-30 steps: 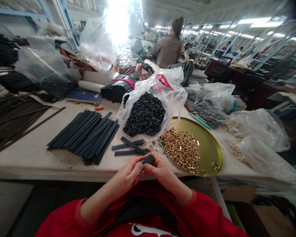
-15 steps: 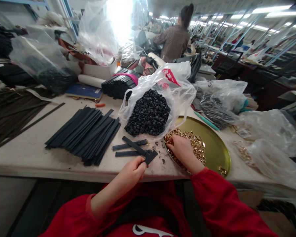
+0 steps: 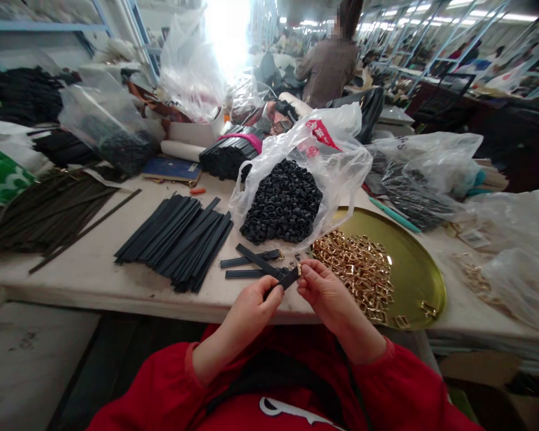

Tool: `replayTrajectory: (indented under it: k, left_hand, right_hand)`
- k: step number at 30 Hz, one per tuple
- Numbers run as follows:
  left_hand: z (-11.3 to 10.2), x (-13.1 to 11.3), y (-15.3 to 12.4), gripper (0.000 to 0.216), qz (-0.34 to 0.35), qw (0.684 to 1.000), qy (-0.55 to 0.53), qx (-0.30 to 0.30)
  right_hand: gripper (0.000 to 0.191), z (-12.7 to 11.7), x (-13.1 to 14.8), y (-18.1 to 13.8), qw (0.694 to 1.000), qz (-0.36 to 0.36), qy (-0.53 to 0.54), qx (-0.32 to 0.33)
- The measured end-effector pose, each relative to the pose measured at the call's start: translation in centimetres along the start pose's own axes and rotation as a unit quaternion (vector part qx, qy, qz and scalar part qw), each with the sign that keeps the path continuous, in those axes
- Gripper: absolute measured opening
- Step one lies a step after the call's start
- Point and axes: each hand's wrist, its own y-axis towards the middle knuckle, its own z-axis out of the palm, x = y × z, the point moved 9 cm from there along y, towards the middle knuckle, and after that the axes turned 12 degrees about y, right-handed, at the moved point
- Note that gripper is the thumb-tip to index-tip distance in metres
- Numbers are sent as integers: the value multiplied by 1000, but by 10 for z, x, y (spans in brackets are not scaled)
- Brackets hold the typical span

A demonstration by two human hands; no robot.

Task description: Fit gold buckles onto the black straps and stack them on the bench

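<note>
My left hand [image 3: 261, 302] is closed on a dark strap [image 3: 289, 279], whose end points up to the right. Against that end my right hand [image 3: 326, 293] pinches a small gold buckle [image 3: 299, 270]; whether the strap passes through it is hard to make out. Behind the hands lie a couple of straps with gold buckles [image 3: 269, 256] on the table. A round brass-coloured tray [image 3: 413, 263] at the right holds a heap of gold buckles [image 3: 357, 266]. To the left is a pile of dark straps [image 3: 175, 236].
A plastic bag [image 3: 341, 149] full of black loops [image 3: 281, 203] stands behind the straps. A blue notebook [image 3: 173, 169], an orange tool [image 3: 197, 191] and a turquoise pen-like item [image 3: 394, 214] lie around it. Brown strips [image 3: 49, 209] cover the left side. A person [image 3: 327, 69] stands beyond the table.
My right hand has come out of the buckle tray with a gold buckle and moved left to the strap end. My left hand still holds the strap. The view has shifted slightly.
</note>
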Motion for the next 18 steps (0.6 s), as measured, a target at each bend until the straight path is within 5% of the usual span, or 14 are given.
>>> replayTrajectory:
  k: [4,7,13,18]
  left_hand:
    - [-7,-14,-13,23,53,993,106,-19]
    - [-9,-19,-19,22,64,988,140,-20]
    - [0,-14,-24,12,31,998,-49,16]
    - [15,-2,-28,24,-37,981,-169,92]
  right_hand:
    - [33,1,-27,-12,993,53,95,-39]
    - [33,4,-35,-19,996,43,71,-32]
    - [26,19,-15,-42,978,-134,-161,8]
    - [30,22,-19,-45,974,-113,-191,35]
